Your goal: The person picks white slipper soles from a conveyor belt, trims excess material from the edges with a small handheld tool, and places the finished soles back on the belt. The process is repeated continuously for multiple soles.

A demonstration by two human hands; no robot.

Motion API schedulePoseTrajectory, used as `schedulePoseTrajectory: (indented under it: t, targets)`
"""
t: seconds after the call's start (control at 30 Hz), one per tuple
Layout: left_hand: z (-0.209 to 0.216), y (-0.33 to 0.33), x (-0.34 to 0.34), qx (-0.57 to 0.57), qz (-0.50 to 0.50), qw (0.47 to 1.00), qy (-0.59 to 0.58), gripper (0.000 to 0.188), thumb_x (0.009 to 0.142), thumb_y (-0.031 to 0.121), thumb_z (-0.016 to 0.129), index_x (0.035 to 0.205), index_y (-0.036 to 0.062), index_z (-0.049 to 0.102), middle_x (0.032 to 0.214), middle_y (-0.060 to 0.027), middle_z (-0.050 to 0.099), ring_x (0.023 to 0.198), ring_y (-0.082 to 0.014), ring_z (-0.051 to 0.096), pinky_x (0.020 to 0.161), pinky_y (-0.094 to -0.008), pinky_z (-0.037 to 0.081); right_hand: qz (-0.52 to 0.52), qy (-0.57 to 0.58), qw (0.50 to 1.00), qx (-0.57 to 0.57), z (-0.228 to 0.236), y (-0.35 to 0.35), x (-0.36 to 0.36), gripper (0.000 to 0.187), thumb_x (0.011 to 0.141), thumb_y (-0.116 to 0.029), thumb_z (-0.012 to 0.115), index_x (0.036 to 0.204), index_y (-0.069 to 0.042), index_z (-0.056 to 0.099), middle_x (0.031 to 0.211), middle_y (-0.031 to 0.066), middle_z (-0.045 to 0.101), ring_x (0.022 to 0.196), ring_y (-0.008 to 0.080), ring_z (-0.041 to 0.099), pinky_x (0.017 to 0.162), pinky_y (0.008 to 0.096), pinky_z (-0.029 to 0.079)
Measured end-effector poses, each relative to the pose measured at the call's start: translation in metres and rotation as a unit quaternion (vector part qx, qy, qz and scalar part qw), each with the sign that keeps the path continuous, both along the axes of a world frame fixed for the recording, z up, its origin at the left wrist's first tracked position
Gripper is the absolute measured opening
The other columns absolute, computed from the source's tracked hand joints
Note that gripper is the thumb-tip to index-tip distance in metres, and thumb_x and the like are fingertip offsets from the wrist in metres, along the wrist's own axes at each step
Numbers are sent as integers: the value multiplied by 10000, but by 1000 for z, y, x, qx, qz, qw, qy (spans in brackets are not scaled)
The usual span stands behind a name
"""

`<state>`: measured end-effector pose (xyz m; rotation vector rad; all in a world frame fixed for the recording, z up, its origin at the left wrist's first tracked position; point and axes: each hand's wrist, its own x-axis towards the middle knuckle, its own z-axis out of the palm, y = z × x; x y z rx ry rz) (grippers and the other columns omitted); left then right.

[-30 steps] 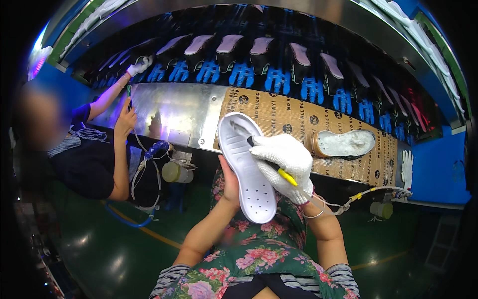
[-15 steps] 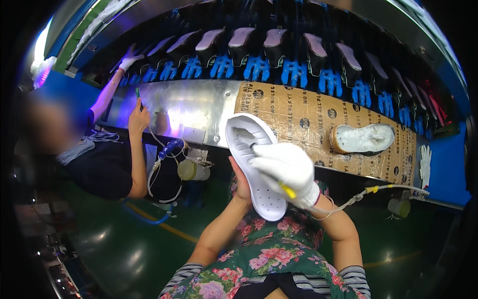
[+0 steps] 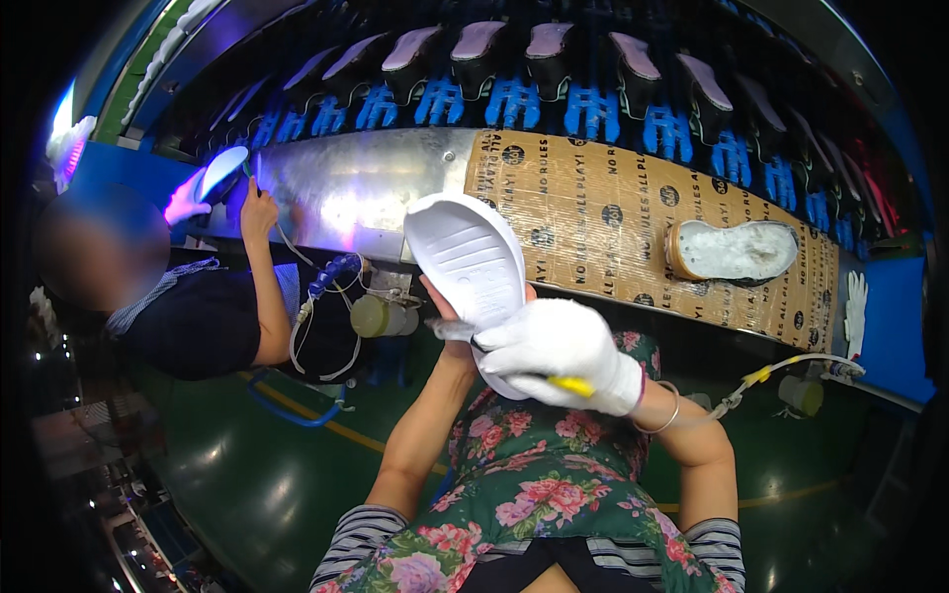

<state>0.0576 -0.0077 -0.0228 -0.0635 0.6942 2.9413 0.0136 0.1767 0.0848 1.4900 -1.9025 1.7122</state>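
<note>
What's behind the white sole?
Left hand, holding the white sole: part shows at the left edge, fingertips at the right. The rest, and anything else directly behind, is covered.

Through my remote feed I count one white sole (image 3: 470, 262), one tool (image 3: 573, 385), one bare left hand (image 3: 458, 358) and one gloved right hand (image 3: 549, 353). Beyond those I count one white-topped shoe piece (image 3: 739, 249), one loose glove (image 3: 855, 314), one cardboard sheet (image 3: 598, 232), two yellowish cups (image 3: 384, 317), one co-worker (image 3: 188, 321) and at least seven pink-topped lasts (image 3: 478, 42).

You've got that pale lavender, ridged shoe sole (image 3: 470, 252) tilted wide-end-up, slim yellow-handled brush (image 3: 571, 386) angled across it.
</note>
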Motion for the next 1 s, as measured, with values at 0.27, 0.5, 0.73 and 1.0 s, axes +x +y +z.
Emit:
schedulePoseTrajectory:
  t: [0.27,0.5,0.73,1.0]
  targets:
    - [28,1,-12,104,-115,985,71,1288,673,1090,336,1357,17,536,1112,-222,638,943,-334,655,844,-462,543,-32,29,998,35,-5,2,16,277,783,-86,808,1056,-127,784,1103,86,781,921,270,758,782,395,598]
    - [41,-1,-24,119,-47,989,74,1298,627,1102,361,1362,48,539,1015,-194,637,824,-321,619,791,-465,507,-74,81,993,46,-12,3,16,363,732,-86,835,1089,-130,783,1113,95,780,902,289,756,749,391,590]
    - [26,-16,-40,133,-32,982,128,1245,638,1092,388,1459,163,489,1019,-187,604,825,-314,624,789,-481,521,-21,15,1000,2,-20,7,15,346,729,-78,833,1065,-140,780,1138,109,770,918,298,749,758,407,585]
    - [18,-39,-61,134,-174,960,174,1161,736,921,649,1596,189,377,1150,-277,587,885,-402,672,843,-549,546,134,-146,980,-22,-13,8,19,235,759,-37,831,982,-108,800,1065,104,789,892,282,750,763,382,590]
